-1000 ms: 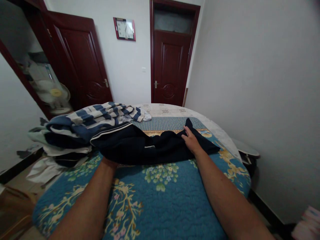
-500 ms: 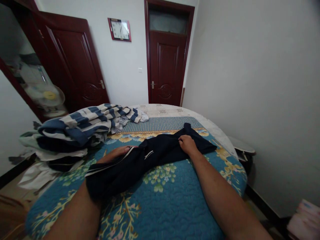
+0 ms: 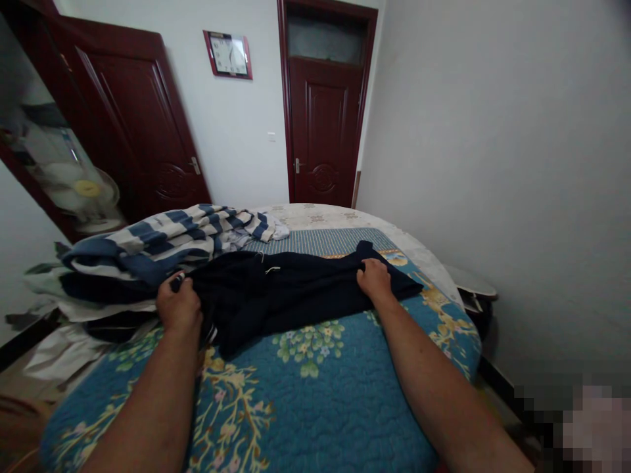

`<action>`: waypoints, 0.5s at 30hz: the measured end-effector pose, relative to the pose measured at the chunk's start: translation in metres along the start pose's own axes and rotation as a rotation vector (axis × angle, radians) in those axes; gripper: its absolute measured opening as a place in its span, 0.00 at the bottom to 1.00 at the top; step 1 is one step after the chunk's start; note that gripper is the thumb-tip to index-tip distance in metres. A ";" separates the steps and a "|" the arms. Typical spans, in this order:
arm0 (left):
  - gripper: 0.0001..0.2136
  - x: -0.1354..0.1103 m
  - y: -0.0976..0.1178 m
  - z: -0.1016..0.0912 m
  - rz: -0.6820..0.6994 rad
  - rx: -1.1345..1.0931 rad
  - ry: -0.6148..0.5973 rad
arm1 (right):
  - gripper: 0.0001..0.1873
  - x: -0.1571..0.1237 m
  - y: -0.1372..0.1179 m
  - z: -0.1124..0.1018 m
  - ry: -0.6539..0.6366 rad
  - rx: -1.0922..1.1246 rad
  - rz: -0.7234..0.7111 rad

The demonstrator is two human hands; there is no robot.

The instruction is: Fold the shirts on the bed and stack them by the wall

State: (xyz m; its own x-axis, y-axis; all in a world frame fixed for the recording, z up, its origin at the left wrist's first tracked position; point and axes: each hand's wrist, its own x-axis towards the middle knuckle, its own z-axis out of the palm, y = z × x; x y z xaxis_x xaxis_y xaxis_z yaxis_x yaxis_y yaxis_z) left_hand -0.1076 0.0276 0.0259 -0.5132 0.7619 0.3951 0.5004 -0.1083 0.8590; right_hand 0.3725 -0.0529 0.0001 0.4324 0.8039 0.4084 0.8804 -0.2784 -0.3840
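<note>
A dark navy garment point(image 3: 296, 289) with thin white trim lies stretched sideways across the quilted cover; its exact kind is unclear. My left hand point(image 3: 178, 303) is closed on its left end, beside the clothes pile, with the cloth bunched at the fingers. Toward the other end, my right hand point(image 3: 374, 279) grips the cloth from above with bent fingers. A small white strip shows on the upper side of the garment, left of its middle. Its right end spreads into a flat corner beyond my right hand.
A pile of clothes, with a blue-and-white striped piece point(image 3: 182, 230) on top, lies at the left. The blue floral quilted cover point(image 3: 315, 407) lies over a pale tablecloth point(image 3: 340, 215). A dark stool-like object point(image 3: 473, 289) stands at the right, near the wall.
My left hand has come out from under the cloth and moved left, now gripping the garment's end. The garment lies straighter and its white-trimmed edge has turned over. My right hand keeps its hold.
</note>
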 end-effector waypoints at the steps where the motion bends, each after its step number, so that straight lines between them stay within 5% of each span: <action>1: 0.22 -0.005 0.005 0.003 0.044 0.058 0.034 | 0.22 -0.001 0.003 -0.002 -0.056 -0.058 0.052; 3: 0.26 -0.015 0.014 0.008 0.221 0.185 -0.008 | 0.23 -0.002 0.008 -0.006 -0.146 -0.143 0.114; 5: 0.30 -0.024 0.021 0.012 0.380 0.333 -0.194 | 0.20 0.000 0.013 -0.009 -0.190 -0.184 0.120; 9: 0.36 -0.035 0.020 0.018 0.329 0.680 -0.536 | 0.16 0.005 0.016 -0.008 -0.156 -0.154 0.105; 15: 0.13 -0.038 0.013 0.022 0.353 0.794 -0.614 | 0.08 0.020 0.024 -0.006 0.110 0.550 0.332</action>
State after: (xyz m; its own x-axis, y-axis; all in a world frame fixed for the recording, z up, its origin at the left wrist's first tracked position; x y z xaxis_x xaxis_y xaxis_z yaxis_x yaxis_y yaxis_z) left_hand -0.0658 0.0115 0.0151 0.0789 0.9842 0.1585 0.9775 -0.1076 0.1816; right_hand 0.4036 -0.0468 0.0041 0.7074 0.6549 0.2658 0.4804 -0.1697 -0.8605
